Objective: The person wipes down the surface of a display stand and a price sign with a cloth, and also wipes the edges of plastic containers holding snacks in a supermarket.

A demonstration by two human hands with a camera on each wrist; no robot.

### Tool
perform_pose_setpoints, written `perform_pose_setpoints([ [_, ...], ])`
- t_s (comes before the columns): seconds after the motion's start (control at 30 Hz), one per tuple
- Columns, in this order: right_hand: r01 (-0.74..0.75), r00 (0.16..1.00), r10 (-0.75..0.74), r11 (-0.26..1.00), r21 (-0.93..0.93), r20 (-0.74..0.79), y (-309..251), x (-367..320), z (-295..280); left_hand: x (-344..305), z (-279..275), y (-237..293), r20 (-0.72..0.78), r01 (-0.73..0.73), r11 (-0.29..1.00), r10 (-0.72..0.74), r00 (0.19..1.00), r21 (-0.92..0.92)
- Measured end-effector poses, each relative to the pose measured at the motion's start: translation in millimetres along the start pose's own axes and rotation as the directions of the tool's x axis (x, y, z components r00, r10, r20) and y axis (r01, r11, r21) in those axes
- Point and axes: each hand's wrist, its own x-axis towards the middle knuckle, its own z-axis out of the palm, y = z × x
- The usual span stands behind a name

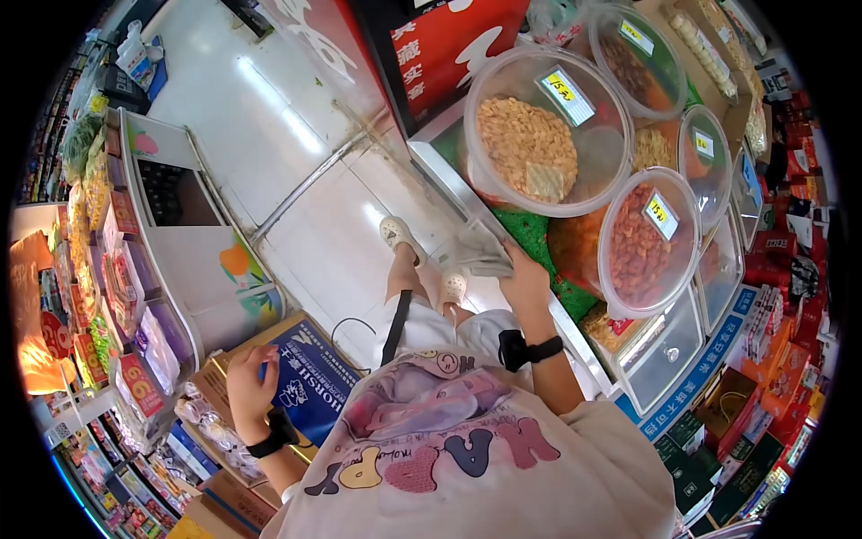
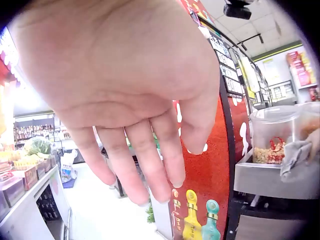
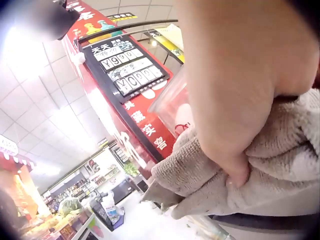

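Note:
A grey cloth (image 1: 476, 251) hangs from my right hand (image 1: 525, 280) beside the metal edge of the display stand. Up close in the right wrist view, the thumb presses into the folds of the thick, ribbed cloth (image 3: 200, 172). My left hand (image 1: 252, 386) holds nothing and hovers over a blue cardboard box (image 1: 310, 373). Its fingers (image 2: 145, 165) extend loosely in the left wrist view. Closest to the right hand are a clear round tub of reddish nuts (image 1: 642, 251) and a larger tub of light brown nuts or seeds (image 1: 525, 144), both with price labels.
A red display panel (image 1: 453, 54) rises behind the tubs. Shelves of packaged snacks (image 1: 117, 269) stand on the left, along a white tiled aisle (image 1: 269, 135). Gift boxes (image 1: 727, 413) are stacked at the far right.

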Motion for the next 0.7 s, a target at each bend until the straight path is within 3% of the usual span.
perform_pose_setpoints([
  [0.13, 0.009, 0.998, -0.005, 0.997, -0.072, 0.056, -11, 7, 6, 10, 11, 13, 0.034, -0.033, 0.999, 0.033, 0.999, 0.008],
  [0.33, 0.182, 0.965, -0.2, 0.977, -0.115, -0.17, -38, 54, 54, 14, 21, 19, 0.057, -0.101, 0.995, 0.101, 0.993, -0.006],
  [0.5, 0.206, 0.974, -0.216, 0.97, -0.132, -0.07, -65, 102, 67, 10, 28, 26, 0.042, -0.135, 0.99, 0.136, 0.99, -0.027],
  [0.63, 0.159, 0.987, -0.155, 0.974, -0.16, 0.039, -77, 90, 34, 15, 37, 24, 0.032, -0.174, 0.985, 0.174, 0.984, -0.009],
  [0.7, 0.16, 0.987, -0.159, 0.979, -0.126, 0.017, -70, 77, 22, 22, 40, 23, 0.038, -0.175, 0.984, 0.176, 0.984, -0.011],
])
